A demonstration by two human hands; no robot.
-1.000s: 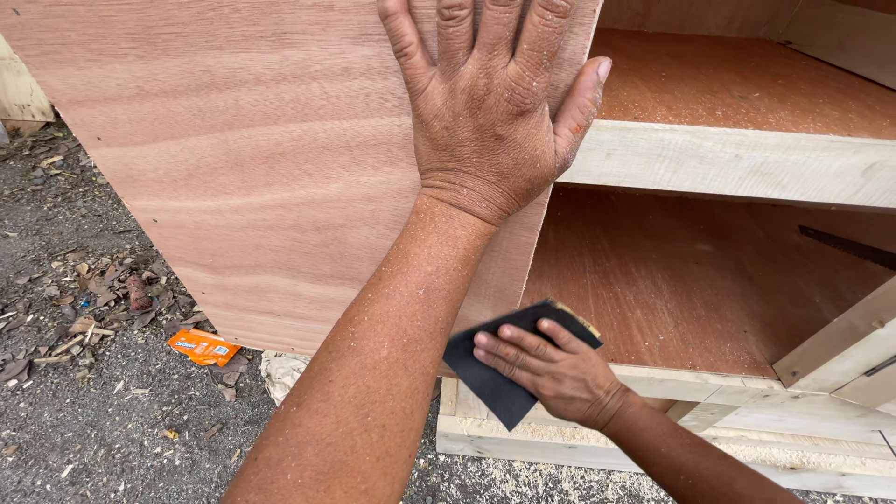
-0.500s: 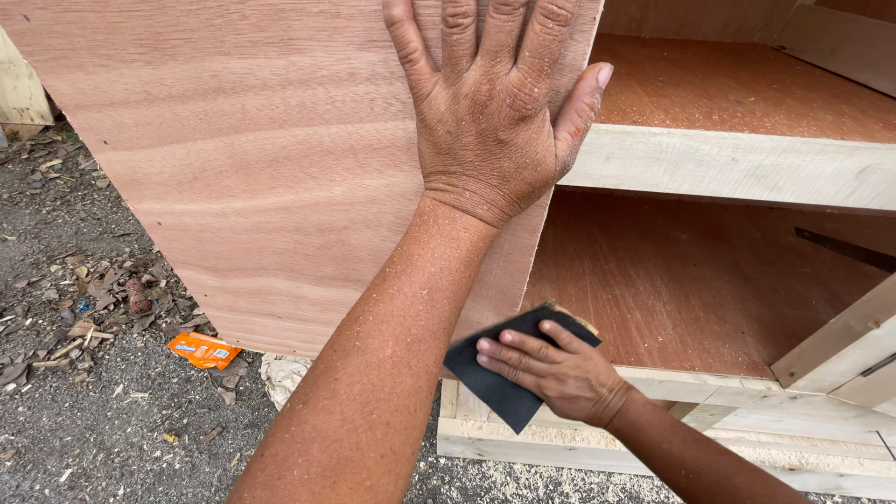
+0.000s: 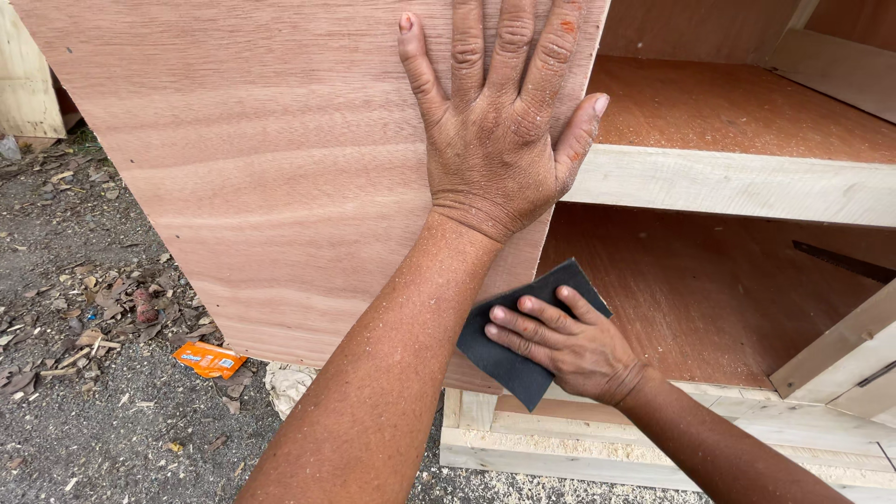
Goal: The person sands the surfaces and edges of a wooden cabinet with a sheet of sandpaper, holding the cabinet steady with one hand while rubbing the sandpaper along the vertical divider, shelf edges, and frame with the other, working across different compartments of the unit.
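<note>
Hands on the panel, cabinet to the right

My left hand (image 3: 499, 140) lies flat on the panel (image 3: 280, 168); below it my right hand (image 3: 569, 345) presses sandpaper (image 3: 509, 359) against the panel's lower edge. Right of the panel sits the shelf (image 3: 737, 182); a wrapper (image 3: 210, 359) lies on the ground (image 3: 93, 429), lower left.

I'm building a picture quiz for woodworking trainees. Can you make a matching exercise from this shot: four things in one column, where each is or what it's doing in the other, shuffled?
Things:
1. left hand
2. right hand
3. orange wrapper
4. pale wooden shelf edge

Places or states:
A. lying on the gravel ground
B. pressed flat, fingers spread, on the plywood panel
C. running across the open cabinet, between two compartments
D. fingers on a dark sheet of sandpaper at the panel's lower edge

Pairs: 1-B, 2-D, 3-A, 4-C
</note>
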